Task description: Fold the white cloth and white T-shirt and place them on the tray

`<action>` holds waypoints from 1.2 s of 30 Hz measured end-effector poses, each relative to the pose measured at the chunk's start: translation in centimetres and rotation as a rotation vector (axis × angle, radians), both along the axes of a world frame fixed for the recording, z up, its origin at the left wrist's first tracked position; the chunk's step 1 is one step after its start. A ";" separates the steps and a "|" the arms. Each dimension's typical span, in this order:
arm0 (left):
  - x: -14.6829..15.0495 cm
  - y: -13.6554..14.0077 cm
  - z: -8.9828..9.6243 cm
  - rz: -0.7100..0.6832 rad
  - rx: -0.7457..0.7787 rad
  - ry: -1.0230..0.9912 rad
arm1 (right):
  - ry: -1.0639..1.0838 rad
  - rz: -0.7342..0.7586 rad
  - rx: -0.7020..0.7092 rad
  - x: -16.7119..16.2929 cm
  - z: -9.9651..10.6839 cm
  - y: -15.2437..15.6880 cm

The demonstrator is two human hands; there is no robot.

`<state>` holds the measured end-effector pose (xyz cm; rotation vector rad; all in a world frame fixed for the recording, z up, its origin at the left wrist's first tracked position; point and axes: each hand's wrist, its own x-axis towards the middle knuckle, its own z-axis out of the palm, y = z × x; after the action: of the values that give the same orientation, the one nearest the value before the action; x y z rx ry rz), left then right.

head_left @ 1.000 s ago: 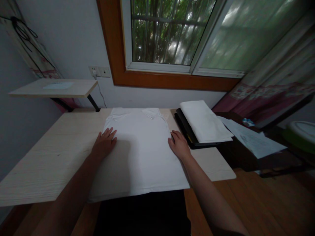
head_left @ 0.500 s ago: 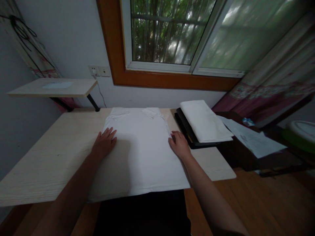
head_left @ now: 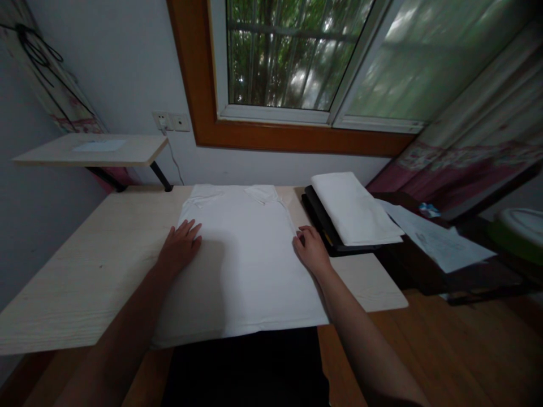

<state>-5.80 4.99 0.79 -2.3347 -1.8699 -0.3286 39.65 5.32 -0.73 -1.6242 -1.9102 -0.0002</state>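
Note:
A white T-shirt lies spread on the light wooden desk, its sleeves folded inward at the far end. The near hem reaches the desk's front edge. My left hand rests flat on the shirt's left side, palm down, fingers spread. On the opposite side, my right hand touches the right edge of the shirt. Its fingers are slightly bent, and a gap shows between thumb and forefinger. Neither hand lifts the cloth.
A folded white cloth lies on a black folder-like stack at the right. Papers spread over a dark surface beyond it. A raised shelf stands at the back left of the desk, below a wall socket.
My right hand has shifted very slightly to the right, its fingers a little more bent. My left hand and the shirt look the same.

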 end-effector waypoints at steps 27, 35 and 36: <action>1.1 -0.8 1.8 -0.123 0.088 0.070 | -0.359 0.156 -0.056 -1.9 2.7 -1.8; 0.2 -1.7 1.8 -0.160 0.035 0.064 | -0.415 0.176 -0.037 -1.6 3.8 -2.6; 0.0 -2.0 1.8 -0.172 0.030 0.064 | -0.425 0.176 -0.032 -1.5 3.9 -2.8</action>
<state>-5.77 3.02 2.59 -2.4607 -1.6284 -0.2938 38.14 2.54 3.14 -1.5616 -2.3793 -0.2619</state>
